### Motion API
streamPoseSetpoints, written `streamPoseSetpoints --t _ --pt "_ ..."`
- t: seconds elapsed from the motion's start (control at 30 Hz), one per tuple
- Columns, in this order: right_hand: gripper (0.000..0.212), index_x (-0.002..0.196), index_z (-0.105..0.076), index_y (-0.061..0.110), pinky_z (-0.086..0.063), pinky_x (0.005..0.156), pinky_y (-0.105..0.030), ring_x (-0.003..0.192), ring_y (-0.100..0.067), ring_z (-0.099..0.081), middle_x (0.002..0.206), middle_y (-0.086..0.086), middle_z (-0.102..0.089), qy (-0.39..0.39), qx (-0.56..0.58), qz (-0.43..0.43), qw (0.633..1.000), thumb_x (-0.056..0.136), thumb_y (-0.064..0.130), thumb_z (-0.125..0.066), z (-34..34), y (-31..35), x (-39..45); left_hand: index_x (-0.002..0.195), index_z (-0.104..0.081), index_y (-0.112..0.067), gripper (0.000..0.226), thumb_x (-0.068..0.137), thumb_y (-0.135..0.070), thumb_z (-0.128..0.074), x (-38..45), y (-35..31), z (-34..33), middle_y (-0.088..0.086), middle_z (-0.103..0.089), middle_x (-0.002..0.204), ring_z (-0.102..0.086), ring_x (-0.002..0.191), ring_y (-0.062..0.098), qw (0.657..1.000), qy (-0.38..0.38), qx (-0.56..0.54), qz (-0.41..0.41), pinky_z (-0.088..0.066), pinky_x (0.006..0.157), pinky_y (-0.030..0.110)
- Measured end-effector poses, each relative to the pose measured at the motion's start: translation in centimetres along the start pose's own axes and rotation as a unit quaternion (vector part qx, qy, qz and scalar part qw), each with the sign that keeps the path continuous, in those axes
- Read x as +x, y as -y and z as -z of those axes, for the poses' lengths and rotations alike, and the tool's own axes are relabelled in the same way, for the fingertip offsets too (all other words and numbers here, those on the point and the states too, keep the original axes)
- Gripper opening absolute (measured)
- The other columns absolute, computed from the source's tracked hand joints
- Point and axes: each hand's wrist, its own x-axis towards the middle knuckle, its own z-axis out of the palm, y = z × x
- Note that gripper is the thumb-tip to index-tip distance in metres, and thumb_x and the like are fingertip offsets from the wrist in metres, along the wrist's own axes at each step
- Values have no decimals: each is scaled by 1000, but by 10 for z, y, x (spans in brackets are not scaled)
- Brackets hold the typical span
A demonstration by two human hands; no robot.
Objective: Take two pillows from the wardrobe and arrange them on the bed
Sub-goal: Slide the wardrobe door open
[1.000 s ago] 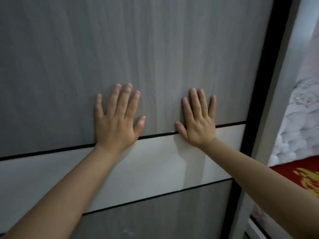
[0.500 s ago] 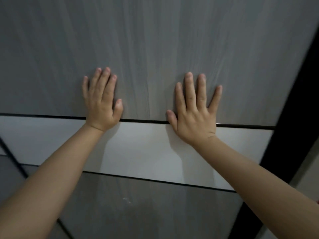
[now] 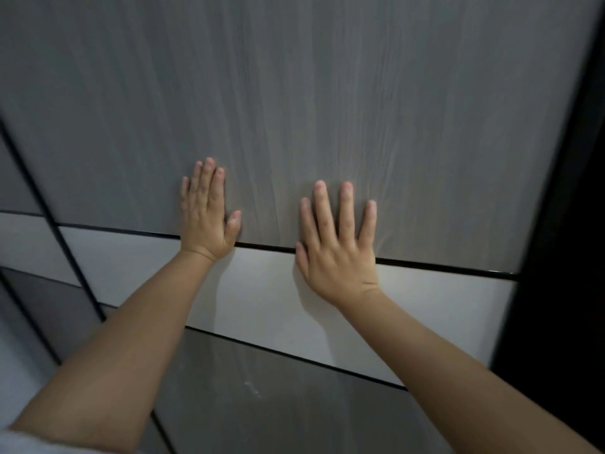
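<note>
A sliding wardrobe door [image 3: 327, 93] fills the view: grey wood grain above, a white band [image 3: 262, 296] across the middle, darker grey below. My left hand [image 3: 208, 214] lies flat against the grey panel, fingers close together. My right hand [image 3: 339, 247] is pressed flat beside it with fingers spread, its heel on the white band. Both hold nothing. A dark gap [image 3: 563, 257] shows past the door's right edge. No pillows or bed are in view.
A second door panel [image 3: 23, 244] with the same white band overlaps at the far left, behind a black frame edge [image 3: 49, 217]. The wardrobe's inside at the right is too dark to make out.
The door has slid left with both hands on it. The dark opening at the right has widened, the neighbouring panel has come into view at left, and the bed is out of sight.
</note>
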Motion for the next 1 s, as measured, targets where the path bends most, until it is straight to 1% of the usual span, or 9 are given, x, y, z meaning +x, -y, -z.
streamPoseSetpoints --t 0.07,0.13,0.2,0.3,0.53,0.7,0.77,0.9,1.0 --pt "57 129 -49 12 -10 103 -59 121 -35 -52 133 -7 -57 7 -6 -4 1000 81 41 -40 -1 22 9 119 -39 29 66 80 -24 -33 -4 21 1 51 -44 121 -34 124 56 1000 21 10 -1 7 118 26" --pt "57 129 -50 12 -17 104 -59 121 -36 -52 133 -8 -57 14 -10 -7 1000 81 42 -40 -3 46 18 116 -42 31 65 80 -24 -33 -6 44 2 52 -45 120 -40 112 65 999 39 12 -5 -14 111 58" --pt "57 127 -52 14 -38 100 -57 119 -35 -55 132 -6 -59 24 -26 -15 999 80 44 -39 -4 71 29 116 -43 30 65 81 -24 -34 -8 72 3 51 -46 120 -41 111 66 998 57 6 -11 -28 93 71" --pt "56 124 -56 15 -49 87 -58 115 -36 -58 128 -7 -61 42 -34 -29 998 80 45 -39 -7 112 46 117 -45 27 64 82 -25 -37 -14 119 4 48 -47 122 -43 112 64 997 65 -11 -28 -31 90 71" --pt "54 117 -62 10 -47 81 -66 109 -45 -59 122 -15 -64 69 -57 -32 995 80 43 -40 -20 208 83 120 -48 20 63 81 -29 -40 -34 232 3 41 -51 124 -47 112 59 992 96 -49 -65 -34 89 70" --pt "55 116 -62 9 -46 80 -69 108 -48 -58 121 -18 -64 62 -70 -36 995 79 43 -40 -37 275 106 122 -46 11 59 80 -30 -40 -51 308 -11 36 -57 121 -53 113 49 994 55 -35 -83 -41 86 68" --pt "56 120 -56 9 -45 83 -68 110 -49 -56 122 -18 -63 38 -67 -34 996 79 44 -41 -48 304 114 125 -39 3 56 82 -33 -39 -56 343 -18 32 -58 124 -43 123 39 995 27 -27 -96 -43 93 59" --pt "54 122 -45 11 -44 93 -61 112 -48 -55 123 -18 -63 5 -76 -29 997 80 45 -41 -64 354 123 125 -35 -2 56 98 -45 -12 -64 413 -26 22 -46 134 -4 143 19 988 -2 -30 -148 -23 101 45" --pt "53 120 -46 10 -45 85 -66 109 -49 -56 122 -19 -63 -4 -77 -33 996 80 44 -42 -69 391 140 124 -39 -2 57 98 -45 -10 -62 466 -20 17 -44 133 -20 137 26 977 10 -1 -215 -25 98 46"
